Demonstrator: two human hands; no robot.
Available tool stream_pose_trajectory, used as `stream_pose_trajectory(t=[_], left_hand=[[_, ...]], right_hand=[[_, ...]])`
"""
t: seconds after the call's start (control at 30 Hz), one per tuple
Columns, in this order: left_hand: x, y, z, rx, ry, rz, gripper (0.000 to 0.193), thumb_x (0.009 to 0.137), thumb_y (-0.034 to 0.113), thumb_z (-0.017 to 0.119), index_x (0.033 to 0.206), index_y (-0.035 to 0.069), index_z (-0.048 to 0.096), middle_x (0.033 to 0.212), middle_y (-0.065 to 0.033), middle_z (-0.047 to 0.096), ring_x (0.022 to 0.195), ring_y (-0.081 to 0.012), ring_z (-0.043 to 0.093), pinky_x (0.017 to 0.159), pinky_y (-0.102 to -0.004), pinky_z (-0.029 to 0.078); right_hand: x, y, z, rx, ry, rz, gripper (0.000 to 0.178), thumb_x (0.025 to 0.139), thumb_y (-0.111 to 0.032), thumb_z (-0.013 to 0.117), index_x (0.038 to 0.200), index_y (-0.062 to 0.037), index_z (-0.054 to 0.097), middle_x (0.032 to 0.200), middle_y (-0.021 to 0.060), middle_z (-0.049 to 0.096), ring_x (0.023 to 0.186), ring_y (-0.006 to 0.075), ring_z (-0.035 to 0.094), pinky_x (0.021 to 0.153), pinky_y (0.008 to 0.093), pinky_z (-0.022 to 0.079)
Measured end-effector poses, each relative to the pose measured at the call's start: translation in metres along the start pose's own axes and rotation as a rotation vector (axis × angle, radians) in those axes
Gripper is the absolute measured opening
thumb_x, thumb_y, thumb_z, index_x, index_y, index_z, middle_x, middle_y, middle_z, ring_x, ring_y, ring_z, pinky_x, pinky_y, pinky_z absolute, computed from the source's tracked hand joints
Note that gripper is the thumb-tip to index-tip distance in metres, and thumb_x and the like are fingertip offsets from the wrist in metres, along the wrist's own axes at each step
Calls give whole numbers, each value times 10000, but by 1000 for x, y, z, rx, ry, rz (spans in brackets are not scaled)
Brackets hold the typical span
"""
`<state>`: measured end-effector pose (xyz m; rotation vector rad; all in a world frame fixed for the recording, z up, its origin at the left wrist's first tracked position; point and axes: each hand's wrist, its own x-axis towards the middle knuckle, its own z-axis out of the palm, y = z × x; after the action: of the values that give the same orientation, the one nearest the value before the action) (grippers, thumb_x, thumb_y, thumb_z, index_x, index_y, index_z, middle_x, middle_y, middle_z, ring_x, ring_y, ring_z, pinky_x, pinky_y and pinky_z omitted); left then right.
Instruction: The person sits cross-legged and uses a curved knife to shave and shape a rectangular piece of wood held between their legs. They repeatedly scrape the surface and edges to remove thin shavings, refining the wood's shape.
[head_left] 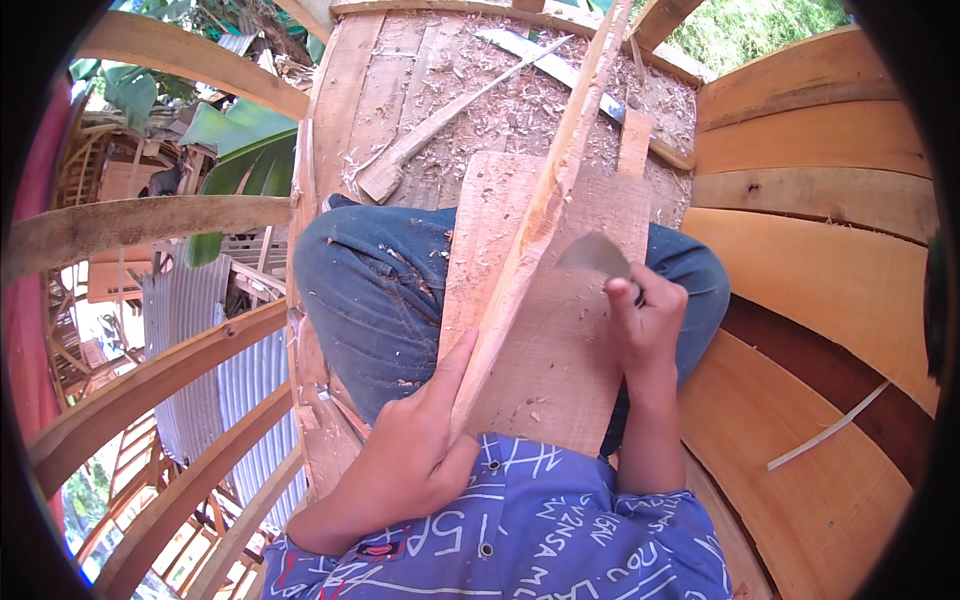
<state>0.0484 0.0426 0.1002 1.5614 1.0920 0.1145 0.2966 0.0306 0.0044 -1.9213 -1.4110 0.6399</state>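
Note:
I sit cross-legged with a flat wooden board [555,350] across my lap. A long, narrow strip of wood [540,220] stands on edge over it, running from near my belly up past the far end of the floor. My left hand [425,435] grips the strip's near end, forefinger stretched along its side. On the right, my right hand [648,312] is closed round the handle of a broad-bladed knife [596,256], slightly blurred. The grey blade points left toward the strip, with a small gap between them. Most of the handle is hidden by my fingers.
Wood shavings [450,115] litter the plank floor ahead. A tapered stick [420,150] and a long, pale flat blade [545,62] lie there. Slatted rails [170,215] enclose the left side; a plank wall [810,265] stands close on the right, with a thin strip [830,425] against it.

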Motion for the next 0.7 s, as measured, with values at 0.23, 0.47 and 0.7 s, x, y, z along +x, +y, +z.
stream_pose_trajectory(t=[0.23, 0.47, 0.7], left_hand=[[2, 7, 2, -61, -12, -135, 777, 746, 51, 505, 1453, -61, 204, 951, -391, 578, 853, -537, 594, 777, -529, 475], [1, 10, 3, 28, 9, -106, 807, 737, 48, 497, 1475, -29, 181, 863, -374, 589, 800, -535, 598, 759, -534, 479], [0, 13, 5, 96, -12, -121, 830, 733, 50, 502, 1491, -4, 170, 853, -363, 599, 796, -528, 604, 757, -523, 484]], right_hand=[[-12, -22, 23, -4, -104, -122, 610, 752, -598, 703, 591, -29, 554, 505, 126, 508, 470, 307, 565, 449, 375, 429], [5, -17, 24, -72, 13, -199, 686, 687, -691, 686, 566, -32, 537, 488, 118, 488, 449, 300, 554, 440, 375, 428], [44, 9, 15, -152, 108, -28, 678, 709, -652, 708, 606, 5, 575, 477, 153, 477, 458, 328, 552, 452, 370, 417]])
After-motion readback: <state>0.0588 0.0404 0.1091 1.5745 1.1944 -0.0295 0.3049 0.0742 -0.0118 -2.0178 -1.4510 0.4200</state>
